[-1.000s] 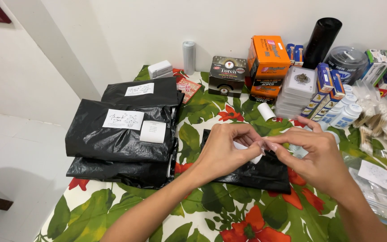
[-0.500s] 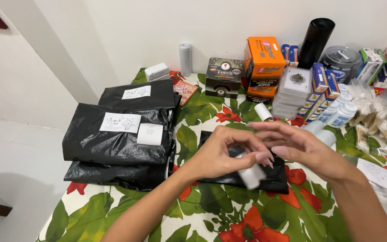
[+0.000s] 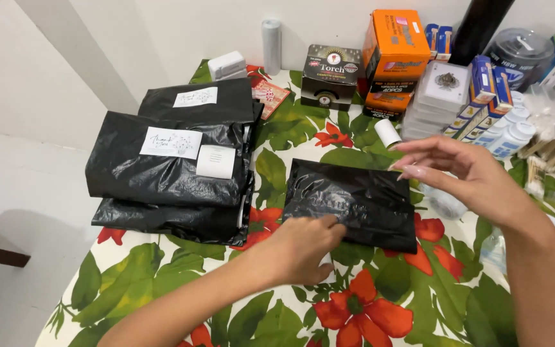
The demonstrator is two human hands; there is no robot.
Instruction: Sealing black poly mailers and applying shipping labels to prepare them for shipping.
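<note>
A person's left hand presses palm-down on the near edge of a flat black plastic mailer bag lying on a table covered with a floral cloth of red flowers and green leaves; the fingertips touch the bag, and a sliver of something white shows under the hand, though whether it is gripped cannot be told. The right hand hovers above the bag's far right corner, fingers spread loosely and holding nothing. Just beyond its fingertips lies a small white roll. To the left of the bag, well apart from it, sits a stack of filled black mailer bags, the upper two bearing white paper labels. Along the wall at the back of the table stand a dark printed box, stacked orange boxes, a pile of clear plastic cases, a tall black cylinder and a slim grey canister. At the right edge, white squeeze bottles and clear packets of small wooden sticks crowd together.
</note>
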